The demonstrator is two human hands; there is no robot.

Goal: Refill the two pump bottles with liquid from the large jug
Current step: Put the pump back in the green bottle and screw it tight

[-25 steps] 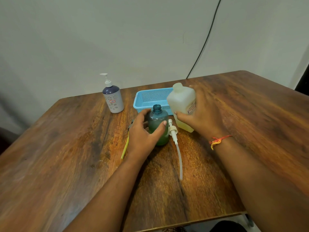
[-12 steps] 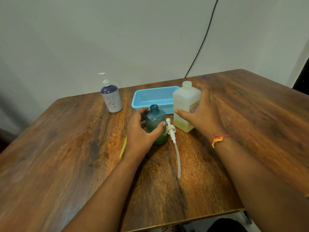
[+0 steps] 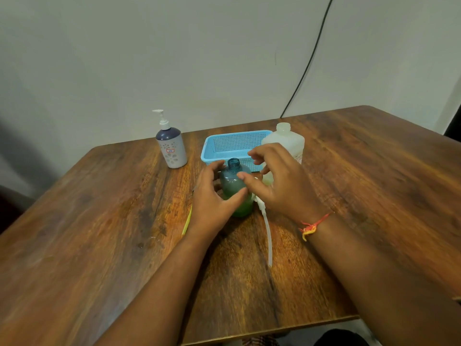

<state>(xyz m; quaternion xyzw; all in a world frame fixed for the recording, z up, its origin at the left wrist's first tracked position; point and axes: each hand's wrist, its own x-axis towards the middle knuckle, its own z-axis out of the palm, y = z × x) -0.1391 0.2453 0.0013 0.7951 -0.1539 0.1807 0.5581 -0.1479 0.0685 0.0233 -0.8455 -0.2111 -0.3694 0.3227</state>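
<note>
Standing upright, mouth up: green bottle (image 3: 237,193), being clasped by left hand (image 3: 214,203). Hovering just beside (fingers spread, gripping nothing): right hand (image 3: 279,186), jug (image 3: 287,146) behind.

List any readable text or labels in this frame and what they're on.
No text can be quoted.
White pump bottle: small red-bordered label with blue marks, too small and blurred to read.
Large jug: edge of a printed label shows beside the right hand, too blurred and mostly hidden.
Green bottle, held by the left hand: no label visible.
Blue basket: no text visible.
</note>
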